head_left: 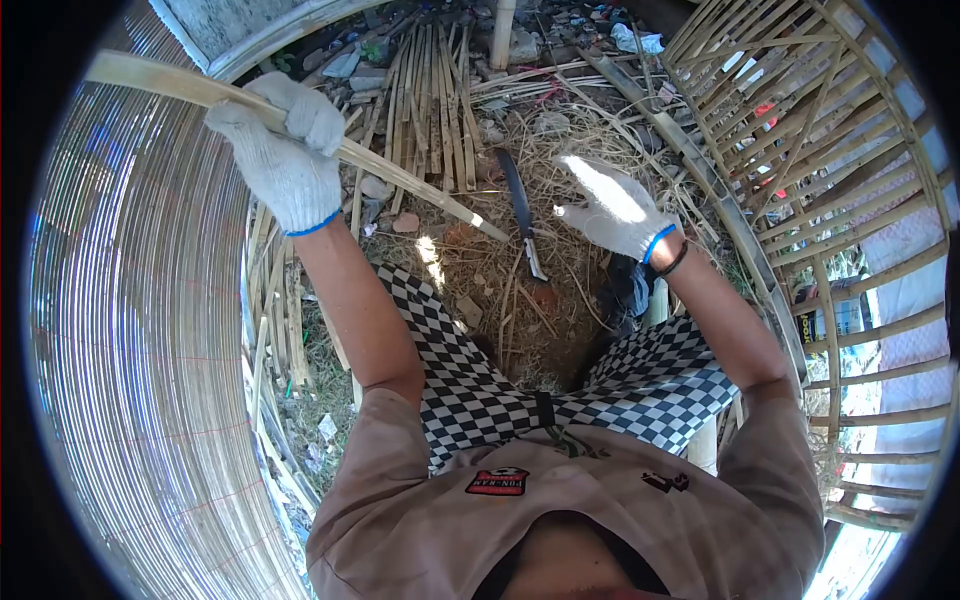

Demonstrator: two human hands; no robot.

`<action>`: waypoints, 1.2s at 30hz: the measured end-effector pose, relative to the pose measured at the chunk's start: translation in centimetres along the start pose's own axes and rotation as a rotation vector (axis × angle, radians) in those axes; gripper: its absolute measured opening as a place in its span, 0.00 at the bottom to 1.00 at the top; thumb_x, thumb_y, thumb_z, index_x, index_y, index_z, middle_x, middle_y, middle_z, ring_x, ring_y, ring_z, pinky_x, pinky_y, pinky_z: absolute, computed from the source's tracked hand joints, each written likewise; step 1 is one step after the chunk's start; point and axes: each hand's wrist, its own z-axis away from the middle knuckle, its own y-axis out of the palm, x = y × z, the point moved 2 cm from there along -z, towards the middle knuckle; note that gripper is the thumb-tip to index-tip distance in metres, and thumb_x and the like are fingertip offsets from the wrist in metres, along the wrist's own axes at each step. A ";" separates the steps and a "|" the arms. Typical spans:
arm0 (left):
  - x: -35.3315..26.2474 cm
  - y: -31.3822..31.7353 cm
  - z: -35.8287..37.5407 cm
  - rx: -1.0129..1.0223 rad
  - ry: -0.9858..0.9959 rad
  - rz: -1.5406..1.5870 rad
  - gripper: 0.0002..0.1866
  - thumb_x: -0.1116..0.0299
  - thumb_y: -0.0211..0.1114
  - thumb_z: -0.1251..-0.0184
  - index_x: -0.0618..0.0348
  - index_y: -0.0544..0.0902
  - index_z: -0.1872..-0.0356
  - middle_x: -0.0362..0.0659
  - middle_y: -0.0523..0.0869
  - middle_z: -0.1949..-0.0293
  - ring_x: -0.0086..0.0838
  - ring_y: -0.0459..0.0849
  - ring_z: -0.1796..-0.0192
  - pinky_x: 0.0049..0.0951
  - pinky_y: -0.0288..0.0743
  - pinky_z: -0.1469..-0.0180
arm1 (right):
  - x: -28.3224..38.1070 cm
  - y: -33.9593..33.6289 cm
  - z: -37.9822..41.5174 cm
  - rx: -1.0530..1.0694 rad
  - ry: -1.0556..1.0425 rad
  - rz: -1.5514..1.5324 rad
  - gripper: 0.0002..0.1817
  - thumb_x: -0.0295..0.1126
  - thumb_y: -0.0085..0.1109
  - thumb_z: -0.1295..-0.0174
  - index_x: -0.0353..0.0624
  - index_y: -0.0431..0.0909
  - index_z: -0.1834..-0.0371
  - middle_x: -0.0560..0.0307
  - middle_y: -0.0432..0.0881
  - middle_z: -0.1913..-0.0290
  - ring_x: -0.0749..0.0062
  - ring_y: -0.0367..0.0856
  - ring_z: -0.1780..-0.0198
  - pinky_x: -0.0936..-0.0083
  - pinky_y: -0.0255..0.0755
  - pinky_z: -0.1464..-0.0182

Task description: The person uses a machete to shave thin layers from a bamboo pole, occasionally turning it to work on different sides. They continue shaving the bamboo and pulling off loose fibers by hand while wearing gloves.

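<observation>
My left hand (285,150), in a white knit glove with a blue cuff, is closed around a long pale bamboo strip (410,180). The strip slants from the upper left down toward the middle of the ground. My right hand (612,208) wears a matching glove, partly in bright sun; its fingers are stretched out with nothing in them. Between the two hands a machete (518,205) lies on the ground, its dark blade pointing away from me and its handle toward me. Bamboo shavings (570,130) surround it.
A bundle of split bamboo strips (435,110) lies on the ground ahead. At the left stands a screen of thin slats (150,330). A bamboo lattice frame (830,150) curves along the right. A bamboo post (503,35) rises at the back, with litter around it.
</observation>
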 end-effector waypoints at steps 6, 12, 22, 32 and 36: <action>4.9 2.4 0.3 0.133 -0.160 0.157 0.28 0.35 0.56 0.23 0.51 0.74 0.66 0.32 0.60 0.77 0.22 0.57 0.78 0.24 0.50 0.78 | 1.4 4.1 0.8 0.286 0.166 -0.201 0.43 0.41 0.73 0.37 0.49 0.62 0.20 0.46 0.77 0.31 0.58 0.85 0.44 0.61 0.79 0.39; 12.3 3.2 0.7 0.328 -0.243 0.431 0.26 0.40 0.60 0.22 0.57 0.81 0.57 0.40 0.76 0.74 0.31 0.75 0.72 0.33 0.67 0.70 | -0.9 8.5 1.7 0.514 0.321 -0.382 0.21 0.45 0.59 0.28 0.43 0.81 0.41 0.47 0.89 0.52 0.51 0.88 0.50 0.58 0.81 0.47; 14.0 5.4 2.4 0.242 -0.337 0.013 0.18 0.57 0.58 0.16 0.63 0.79 0.44 0.43 0.83 0.67 0.33 0.85 0.63 0.39 0.84 0.56 | -1.4 8.5 1.1 0.421 0.226 -0.183 0.18 0.47 0.56 0.26 0.44 0.86 0.59 0.49 0.86 0.71 0.52 0.87 0.65 0.59 0.80 0.57; 18.6 6.9 5.9 0.378 -0.482 -0.389 0.16 0.67 0.62 0.21 0.66 0.80 0.40 0.43 0.85 0.53 0.29 0.85 0.51 0.32 0.80 0.45 | -2.6 3.4 -3.4 0.008 0.134 -0.254 0.20 0.48 0.61 0.29 0.39 0.85 0.64 0.42 0.83 0.71 0.47 0.83 0.69 0.58 0.74 0.63; 18.5 7.0 6.7 0.434 -0.580 -0.427 0.21 0.68 0.63 0.22 0.66 0.78 0.34 0.40 0.84 0.49 0.24 0.82 0.47 0.29 0.77 0.42 | -3.6 2.4 -4.5 -0.189 0.005 -0.309 0.13 0.38 0.62 0.28 0.37 0.84 0.57 0.41 0.83 0.69 0.53 0.80 0.72 0.63 0.74 0.65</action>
